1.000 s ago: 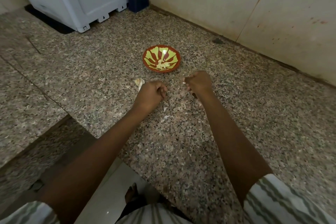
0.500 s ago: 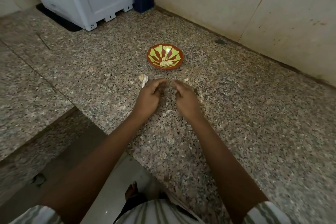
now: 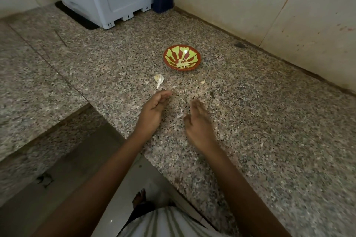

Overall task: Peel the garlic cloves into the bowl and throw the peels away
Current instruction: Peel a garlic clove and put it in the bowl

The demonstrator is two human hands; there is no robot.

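Flanking a garlic peel (image 3: 181,112), left hand (image 3: 153,113) relaxed and empty, right hand (image 3: 199,123) blurred, seemingly relaxed too, bowl (image 3: 194,53) beyond.

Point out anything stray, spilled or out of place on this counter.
Garlic scraps lie loose on the counter, outside the bowl: a papery stalked piece near its front left, a small bit near its front right, and a pale peel between the left hand and right hand. Nothing looks tipped or broken.
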